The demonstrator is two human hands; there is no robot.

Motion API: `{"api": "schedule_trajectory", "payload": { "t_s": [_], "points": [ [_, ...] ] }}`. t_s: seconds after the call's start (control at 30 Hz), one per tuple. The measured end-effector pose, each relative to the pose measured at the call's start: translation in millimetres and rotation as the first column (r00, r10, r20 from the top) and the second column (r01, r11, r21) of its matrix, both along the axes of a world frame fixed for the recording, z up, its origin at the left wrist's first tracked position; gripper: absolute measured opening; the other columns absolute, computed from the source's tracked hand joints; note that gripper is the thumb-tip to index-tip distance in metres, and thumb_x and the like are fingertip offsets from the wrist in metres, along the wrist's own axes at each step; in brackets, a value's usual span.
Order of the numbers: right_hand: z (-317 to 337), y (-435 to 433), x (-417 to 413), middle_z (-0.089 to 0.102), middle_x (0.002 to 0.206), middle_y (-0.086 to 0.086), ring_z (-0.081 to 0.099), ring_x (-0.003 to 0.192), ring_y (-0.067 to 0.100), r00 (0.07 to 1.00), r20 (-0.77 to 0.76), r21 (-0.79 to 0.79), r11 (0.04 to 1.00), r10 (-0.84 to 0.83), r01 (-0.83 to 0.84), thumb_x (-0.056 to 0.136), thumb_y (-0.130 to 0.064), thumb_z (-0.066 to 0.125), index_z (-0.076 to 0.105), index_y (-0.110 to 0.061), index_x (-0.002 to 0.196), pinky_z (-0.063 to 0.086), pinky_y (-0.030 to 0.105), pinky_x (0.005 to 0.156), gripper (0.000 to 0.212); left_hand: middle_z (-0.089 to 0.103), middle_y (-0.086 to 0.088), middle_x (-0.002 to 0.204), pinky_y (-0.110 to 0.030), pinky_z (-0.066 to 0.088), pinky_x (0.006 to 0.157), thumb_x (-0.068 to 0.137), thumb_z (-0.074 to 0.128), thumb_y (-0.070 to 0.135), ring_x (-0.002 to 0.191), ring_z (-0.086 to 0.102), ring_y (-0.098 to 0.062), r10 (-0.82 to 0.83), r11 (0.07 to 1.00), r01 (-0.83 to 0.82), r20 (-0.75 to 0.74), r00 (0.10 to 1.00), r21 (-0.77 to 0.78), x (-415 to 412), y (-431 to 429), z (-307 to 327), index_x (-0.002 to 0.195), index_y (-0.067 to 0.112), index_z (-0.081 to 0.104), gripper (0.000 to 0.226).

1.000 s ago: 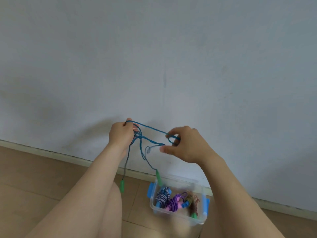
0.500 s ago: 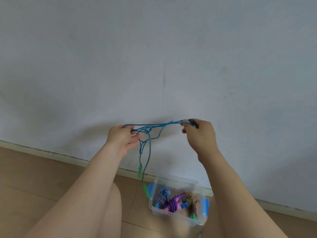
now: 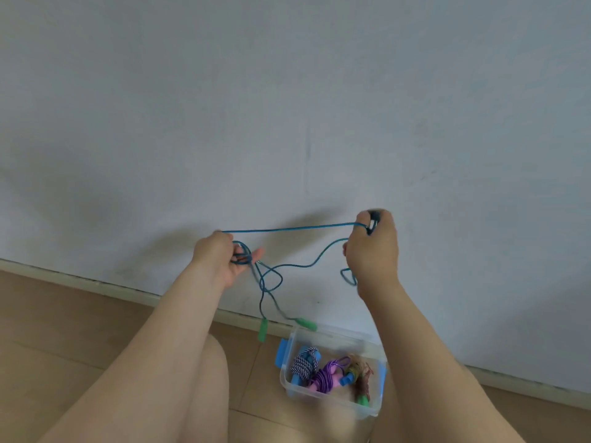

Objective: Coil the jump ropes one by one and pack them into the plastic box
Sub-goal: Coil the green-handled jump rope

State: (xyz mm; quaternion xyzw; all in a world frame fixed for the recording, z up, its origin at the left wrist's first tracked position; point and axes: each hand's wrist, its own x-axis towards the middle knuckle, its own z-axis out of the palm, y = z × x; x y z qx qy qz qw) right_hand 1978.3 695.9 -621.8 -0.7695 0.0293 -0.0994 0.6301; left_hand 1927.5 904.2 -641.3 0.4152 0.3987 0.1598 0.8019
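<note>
Both hands [image 3: 220,260] [image 3: 372,251] raised apart, stretching blue rope [image 3: 287,230].

The right hand [image 3: 372,251] showed only its back; its fingers, and the path of the blue rope [image 3: 287,230] through them, were hidden. A dark object at its top was too blurred to identify. Below the left hand [image 3: 220,260], the green handles [image 3: 263,329] were motion-smeared. The right forearm [image 3: 415,353] covered one near corner of the plastic box [image 3: 319,398].
</note>
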Motion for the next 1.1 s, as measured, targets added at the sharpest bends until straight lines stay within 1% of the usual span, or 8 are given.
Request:
{"api": "schedule_trajectory", "payload": {
  "t_s": [0.1,0.23,0.4,0.67,0.8,0.87,0.93,1.1],
  "points": [
    [0.5,-13.8,7.7,0.061,0.105,-0.01,0.061,0.082,0.019,0.978,0.208,-0.184,0.983,0.026,0.013,0.107,-0.023,0.051,0.053,-0.021,0.115,0.056,0.048,0.077,0.009,0.041,-0.006,0.071,-0.019,0.031,0.041,0.106,0.039,0.009,0.047,0.027,-0.015,-0.07,0.971,0.099,-0.139,0.988,0.216,-1.6,15.2,-3.5,0.088,0.011,0.055,0.024],
    [-0.8,-22.8,9.2,0.055,0.107,-0.03,0.054,0.083,-0.008,0.981,0.082,-0.257,0.954,0.178,-0.152,0.094,-0.015,0.065,0.058,-0.026,0.118,0.048,0.028,0.07,0.027,0.07,-0.013,0.085,-0.027,0.027,0.052,0.102,0.052,0.009,0.056,0.041,-0.022,-0.141,0.88,0.211,-0.19,0.972,0.425,-1.3,17.0,-10.9,0.089,0.011,0.067,0.02],
    [1.6,-18.8,3.8,0.052,0.053,-0.014,0.045,0.054,0.008,0.948,-0.053,-0.331,0.89,0.315,-0.314,0.087,-0.025,0.072,0.068,-0.011,0.07,0.04,0.024,0.06,0.022,0.081,-0.007,0.085,-0.027,0.035,0.054,0.093,0.066,0.02,0.055,0.038,-0.018,-0.307,0.818,0.404,-0.283,0.909,0.41,-5.3,8.0,-1.8,0.101,0.008,0.076,0.018],
    [-1.2,-12.4,-3.1,0.04,0.045,-0.003,0.043,0.056,0.021,0.932,-0.051,-0.621,0.72,0.358,-0.31,0.086,-0.029,0.066,0.039,-0.013,0.049,0.038,0.03,0.058,0.049,0.08,-0.017,0.093,-0.028,0.019,0.05,0.097,0.05,0.028,0.053,0.021,-0.016,-0.498,0.688,0.556,-0.253,0.829,0.467,-13.7,-8.9,17.1,0.103,0.003,0.076,0.036],
    [2.0,-5.5,-10.9,0.072,0.084,-0.01,0.066,0.075,0.005,0.871,-0.085,-0.534,0.715,0.485,-0.45,0.088,-0.03,0.072,0.07,-0.017,0.086,0.048,0.022,0.067,0.013,0.079,-0.019,0.1,-0.029,0.017,0.052,0.098,0.042,0.028,0.058,0.023,-0.015,-0.715,0.51,0.745,-0.269,0.645,0.43,-18.3,-16.8,22.9,0.113,0.002,0.074,0.044],
    [1.5,-0.9,-15.1,0.069,0.121,-0.013,0.069,0.103,0.003,0.745,-0.152,-0.361,0.666,0.649,-0.653,0.093,-0.031,0.072,0.063,-0.032,0.13,0.055,0.023,0.087,0.038,0.078,-0.022,0.101,-0.029,0.016,0.052,0.097,0.042,0.028,0.057,0.024,-0.014,-0.781,0.436,0.796,-0.263,0.567,0.421,-20.4,-19.6,23.4,0.117,0.002,0.07,0.044],
    [-0.9,1.4,-16.4,0.075,0.109,-0.009,0.07,0.092,0.001,0.659,-0.174,-0.348,0.58,0.732,-0.737,0.097,-0.024,0.066,0.056,-0.033,0.139,0.054,0.023,0.085,0.044,0.077,-0.023,0.099,-0.027,0.018,0.051,0.09,0.043,0.029,0.058,0.027,-0.014,-0.819,0.408,0.814,-0.229,0.526,0.413,-21.9,-19.9,22.7,0.116,0.006,0.068,0.043],
    [0.4,-3.7,-10.2,0.075,0.067,-0.005,0.06,0.053,0.003,0.783,-0.017,-0.617,0.61,0.622,-0.497,0.104,-0.027,0.061,0.077,-0.016,0.087,0.042,0.021,0.06,0.026,0.078,-0.015,0.092,-0.03,0.026,0.052,0.089,0.058,0.001,0.062,0.036,-0.017,-0.711,0.475,0.713,-0.253,0.657,0.516,-20.2,-12.8,16.4,0.107,0.005,0.074,0.025]
  ]
}}
